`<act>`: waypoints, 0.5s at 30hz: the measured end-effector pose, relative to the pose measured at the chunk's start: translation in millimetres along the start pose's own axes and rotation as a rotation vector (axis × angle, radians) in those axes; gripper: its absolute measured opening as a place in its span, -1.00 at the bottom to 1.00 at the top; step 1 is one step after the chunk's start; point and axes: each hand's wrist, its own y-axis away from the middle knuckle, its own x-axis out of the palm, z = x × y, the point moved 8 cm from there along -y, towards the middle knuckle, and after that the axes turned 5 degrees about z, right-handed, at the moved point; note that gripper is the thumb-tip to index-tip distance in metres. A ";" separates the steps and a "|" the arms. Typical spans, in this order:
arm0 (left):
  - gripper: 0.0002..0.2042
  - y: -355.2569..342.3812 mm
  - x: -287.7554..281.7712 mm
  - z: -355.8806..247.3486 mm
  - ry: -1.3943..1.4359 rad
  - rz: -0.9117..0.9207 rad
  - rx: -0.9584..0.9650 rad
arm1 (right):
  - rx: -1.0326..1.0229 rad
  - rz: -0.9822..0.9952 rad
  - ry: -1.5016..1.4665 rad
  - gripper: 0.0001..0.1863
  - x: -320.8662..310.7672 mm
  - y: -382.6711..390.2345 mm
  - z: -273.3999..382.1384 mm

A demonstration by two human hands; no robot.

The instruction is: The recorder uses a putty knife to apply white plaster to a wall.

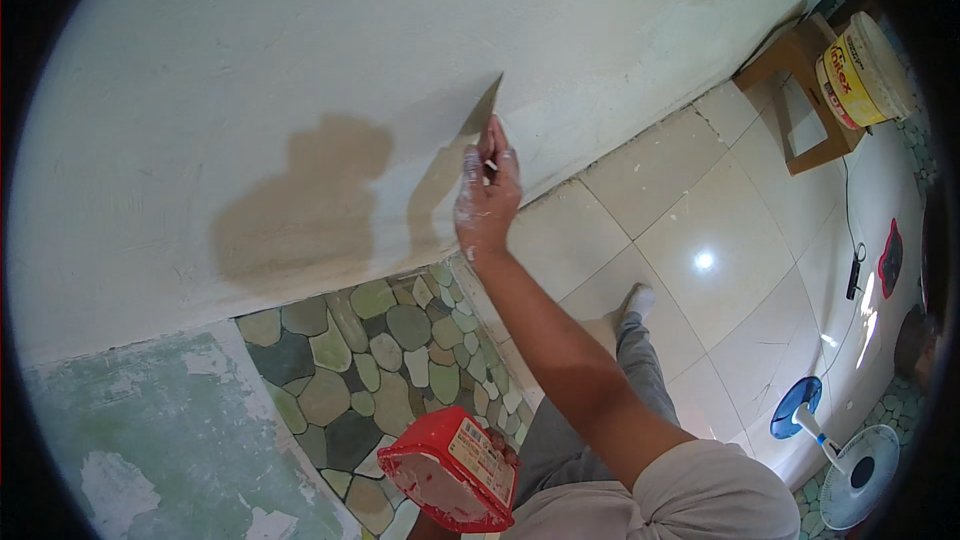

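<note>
White wall [600, 30]: spans the top and left of the frame, a dark shadow at centre left.
Tiled floor [720, 210]: pale and glossy, right of centre.
Green surface [150, 440]: lower left, blotched with white.
Stone mosaic [325, 397]: rounded green and grey pieces, lower left of centre.
Brown stand [800, 48]: upper right, a bucket [865, 75] with a yellow label at its right end.
Fan [858, 475]: white and blue, lower right.
Red tub [438, 428]: bottom centre, tilted, whitish paste inside.
Right hand [487, 198]: centre, smeared white, fingers closed round the scraper [483, 108].
Scraper blade: just above centre, tip pointing up; whether it touches the wall, I cannot tell.
Left hand [507, 447]: bottom centre, mostly hidden behind the tub, its visible fingers clamped on the tub's right side.
</note>
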 end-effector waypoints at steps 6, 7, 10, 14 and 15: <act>-0.45 33.4 3.4 -27.9 -0.019 0.042 0.083 | -0.094 0.283 0.090 -0.44 75.6 75.6 41.4; -0.44 38.5 4.3 -30.2 0.015 0.062 0.082 | -0.118 0.351 0.120 -0.48 80.7 92.1 45.9; -0.41 39.5 21.7 -34.1 0.034 0.142 0.057 | -0.078 0.471 0.159 -0.65 68.6 140.9 12.3; -0.36 51.9 32.9 -58.8 -0.057 0.303 0.168 | 0.301 0.686 0.184 -0.67 2.7 215.8 0.8; -0.36 52.2 30.0 -60.8 -0.056 0.321 0.152 | 0.390 0.672 0.176 -0.68 -31.8 228.0 -9.8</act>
